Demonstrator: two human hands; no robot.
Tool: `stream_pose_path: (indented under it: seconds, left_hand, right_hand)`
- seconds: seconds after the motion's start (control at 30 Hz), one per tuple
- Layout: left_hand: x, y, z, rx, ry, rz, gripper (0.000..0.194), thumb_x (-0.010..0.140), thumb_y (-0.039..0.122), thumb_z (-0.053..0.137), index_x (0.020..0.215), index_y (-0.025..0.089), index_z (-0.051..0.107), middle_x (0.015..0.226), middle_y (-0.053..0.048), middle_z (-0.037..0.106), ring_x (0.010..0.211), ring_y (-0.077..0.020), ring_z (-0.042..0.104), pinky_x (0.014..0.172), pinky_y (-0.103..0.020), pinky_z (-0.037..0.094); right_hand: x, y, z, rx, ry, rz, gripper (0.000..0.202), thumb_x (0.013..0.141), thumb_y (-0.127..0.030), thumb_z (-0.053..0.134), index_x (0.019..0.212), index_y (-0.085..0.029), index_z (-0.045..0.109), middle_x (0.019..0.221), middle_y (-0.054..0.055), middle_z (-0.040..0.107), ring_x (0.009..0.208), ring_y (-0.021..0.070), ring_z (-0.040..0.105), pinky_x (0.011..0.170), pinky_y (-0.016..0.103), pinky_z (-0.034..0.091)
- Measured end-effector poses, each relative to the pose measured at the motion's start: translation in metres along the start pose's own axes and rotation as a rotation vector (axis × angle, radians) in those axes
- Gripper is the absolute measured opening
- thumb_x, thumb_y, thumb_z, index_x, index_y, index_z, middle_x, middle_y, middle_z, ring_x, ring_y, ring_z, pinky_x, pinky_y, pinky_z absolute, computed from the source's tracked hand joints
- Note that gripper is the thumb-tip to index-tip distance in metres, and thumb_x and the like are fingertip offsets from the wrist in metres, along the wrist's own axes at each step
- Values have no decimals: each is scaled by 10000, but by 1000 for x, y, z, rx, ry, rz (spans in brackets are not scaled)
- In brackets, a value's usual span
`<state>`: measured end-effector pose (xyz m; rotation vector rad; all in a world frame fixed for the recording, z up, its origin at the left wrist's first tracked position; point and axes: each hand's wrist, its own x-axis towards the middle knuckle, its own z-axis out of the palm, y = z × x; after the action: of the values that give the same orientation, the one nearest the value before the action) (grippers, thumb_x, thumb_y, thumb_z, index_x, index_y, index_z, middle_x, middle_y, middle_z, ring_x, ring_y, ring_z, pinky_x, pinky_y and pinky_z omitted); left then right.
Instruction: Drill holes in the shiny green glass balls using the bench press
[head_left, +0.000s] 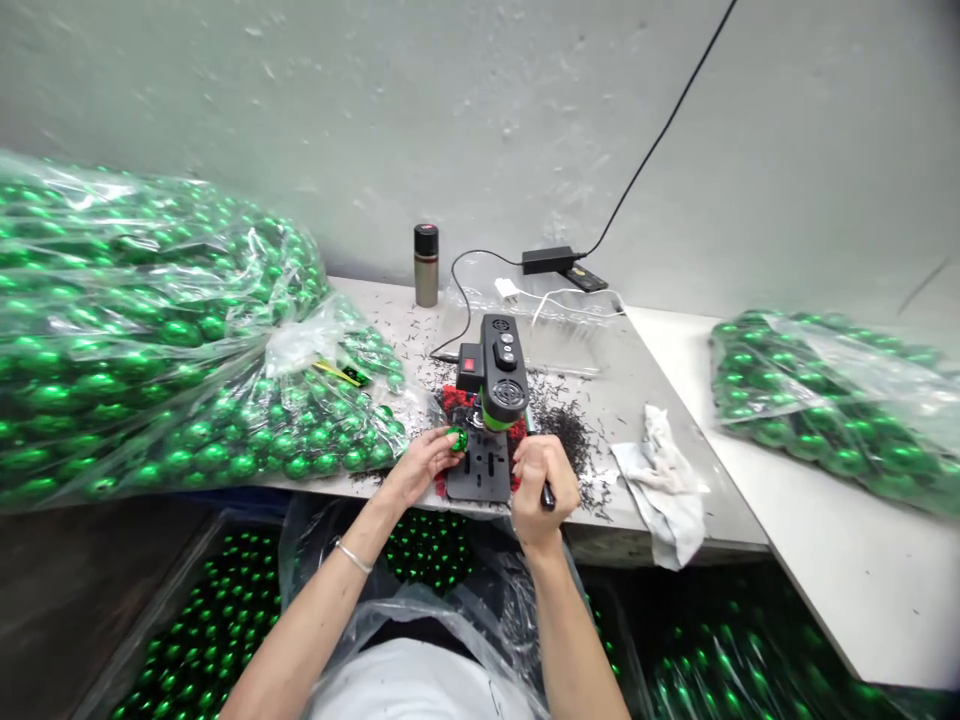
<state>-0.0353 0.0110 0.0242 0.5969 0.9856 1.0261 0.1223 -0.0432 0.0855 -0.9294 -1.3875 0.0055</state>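
Observation:
Between the fingers of my left hand [425, 463] is a shiny green ball [458, 438], held at the left side of a small black bench drill press [504, 365]. My right hand [545, 482] is wrapped round the press's black lever handle [548, 497] on the right. Under the drill head lies a slotted black base plate [480, 478], with red material [456, 400] around it. The tool tip and the far side of the ball are partly hidden by the head and my fingers.
Big clear bags of green balls stand at the left [150, 330] and right [825, 400]; more balls [427, 550] lie below the table edge. Black shavings [562, 435] litter the tabletop. A bottle [426, 265], a power adapter [547, 260] and a white cloth [664, 480] are nearby.

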Motion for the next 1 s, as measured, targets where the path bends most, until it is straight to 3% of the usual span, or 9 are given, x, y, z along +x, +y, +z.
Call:
stream_pose_path:
  seconds: [0.17,0.33,0.5,0.7,0.87,1.0]
  left_hand:
    - [-1,-12,10,166,9,69,373,709,241,861,976,130,626,747,-1,705,609,-116,692,569,-202,533]
    - [3,-19,15,382,-4,117,462,699,340,847,1030,132,601,602,40,667,413,-88,573,436,-193,430]
    - [6,-24,19,445,-9,173,491,693,398,817,1054,148,598,668,20,694,416,-99,583,438,-209,427]
    - [-3,-21,13,762,-76,273,450,772,348,709,1173,151,657,493,59,623,475,-168,637,542,-260,490]
    - [-7,-22,11,830,-76,349,406,795,342,691,1164,169,696,614,11,684,535,-186,658,578,-279,499]
    - [-5,-19,11,845,-69,438,336,781,329,726,1088,193,734,872,-47,737,607,-170,647,636,-279,507]
  right_hand:
    - [0,0,-1,-19,-13,-30,310,960,-108,442,672,-217,473,667,-16,534,631,120,540,590,273,421]
    - [-1,0,0,-19,-8,-24,301,962,-114,437,682,-217,473,672,-16,530,625,119,535,578,269,414]
    - [-2,0,-2,-16,-32,-28,291,956,-93,433,695,-215,467,681,-17,525,638,114,538,580,260,416]
    - [-3,0,-2,-20,-25,-19,294,955,-95,439,689,-213,477,681,-17,535,639,114,539,584,261,420]
    - [-4,0,-2,-33,-17,-17,293,958,-114,446,686,-215,490,677,-12,551,633,121,552,571,269,419]
    - [-5,1,-2,-28,-14,-20,292,959,-123,447,687,-217,493,672,-13,547,627,122,548,566,272,420]
